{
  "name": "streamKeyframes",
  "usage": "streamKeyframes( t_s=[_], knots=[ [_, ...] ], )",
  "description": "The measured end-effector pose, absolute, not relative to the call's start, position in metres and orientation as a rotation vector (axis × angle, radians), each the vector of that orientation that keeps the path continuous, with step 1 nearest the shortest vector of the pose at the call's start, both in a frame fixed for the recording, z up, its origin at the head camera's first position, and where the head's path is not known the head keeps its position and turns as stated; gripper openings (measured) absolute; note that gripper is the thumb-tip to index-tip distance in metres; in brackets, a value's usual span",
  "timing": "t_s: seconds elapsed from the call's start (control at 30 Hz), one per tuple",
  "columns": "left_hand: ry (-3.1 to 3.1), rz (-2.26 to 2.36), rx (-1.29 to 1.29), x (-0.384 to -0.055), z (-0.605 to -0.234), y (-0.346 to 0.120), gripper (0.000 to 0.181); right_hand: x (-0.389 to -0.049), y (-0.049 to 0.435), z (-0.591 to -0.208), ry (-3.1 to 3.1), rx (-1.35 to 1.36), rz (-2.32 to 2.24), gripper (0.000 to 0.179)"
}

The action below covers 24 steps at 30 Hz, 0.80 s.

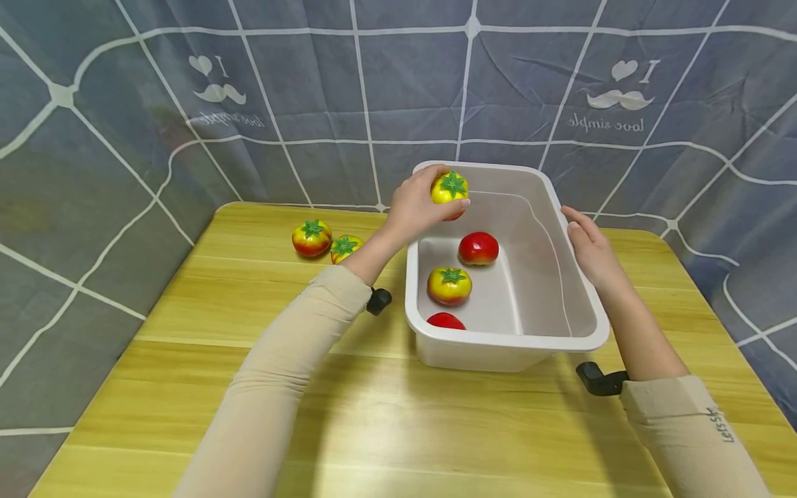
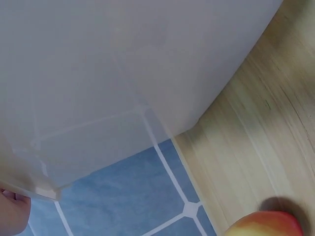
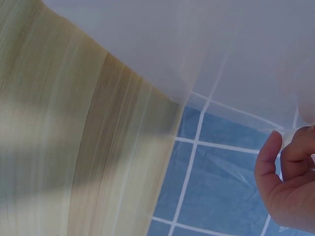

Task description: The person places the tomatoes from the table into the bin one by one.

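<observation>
My left hand [image 1: 414, 204] grips a yellow-and-red toy tomato [image 1: 450, 185] with a green leafy top, held over the left rim of a light grey plastic bin [image 1: 507, 340]. Thumb and fingers lie around its sides. On the bin's right rim is my right hand [image 1: 591, 249], holding the edge; the right wrist view shows its thumb [image 3: 268, 155] at the rim with the fingers curled. Inside the bin lie a red tomato [image 1: 478, 248], a yellow-red one leaf side up [image 1: 450, 286], and another red one [image 1: 445, 320] partly hidden by the front wall.
Left of the bin, two more toy tomatoes sit on the wooden table [image 1: 205, 360]: one in full view [image 1: 312, 238], another [image 1: 345, 247] partly covered by my left forearm. A grey tile-patterned curtain [image 1: 411, 83] hangs behind and beside the table.
</observation>
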<state>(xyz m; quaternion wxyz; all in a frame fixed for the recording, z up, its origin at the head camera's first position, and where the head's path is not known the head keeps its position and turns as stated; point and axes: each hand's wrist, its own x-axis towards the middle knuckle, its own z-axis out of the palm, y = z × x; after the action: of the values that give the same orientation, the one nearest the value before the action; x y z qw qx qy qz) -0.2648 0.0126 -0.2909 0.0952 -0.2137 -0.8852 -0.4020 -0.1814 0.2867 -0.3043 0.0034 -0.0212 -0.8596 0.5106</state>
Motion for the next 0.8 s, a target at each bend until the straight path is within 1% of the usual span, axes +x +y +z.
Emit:
streamKeyframes(
  t_s=[0.2,0.4,0.53,0.8],
  knots=[
    [-2.571,-1.186,-0.641,-0.263,-0.293,0.011,0.045,-0.181,0.286,-0.304,-2.67,-0.053,1.624,0.053],
    [-2.562,-1.168,-0.632,-0.263,-0.293,0.011,0.046,-0.181,0.286,-0.303,-2.685,-0.074,1.61,0.053],
    [-2.516,-1.24,-0.637,-0.262,-0.294,0.009,0.046,-0.181,0.286,-0.303,-2.714,-0.095,1.58,0.053],
    [-2.396,-1.348,-0.593,-0.251,-0.3,-0.003,0.049,-0.18,0.287,-0.304,-2.682,-0.071,1.614,0.052]
  ],
)
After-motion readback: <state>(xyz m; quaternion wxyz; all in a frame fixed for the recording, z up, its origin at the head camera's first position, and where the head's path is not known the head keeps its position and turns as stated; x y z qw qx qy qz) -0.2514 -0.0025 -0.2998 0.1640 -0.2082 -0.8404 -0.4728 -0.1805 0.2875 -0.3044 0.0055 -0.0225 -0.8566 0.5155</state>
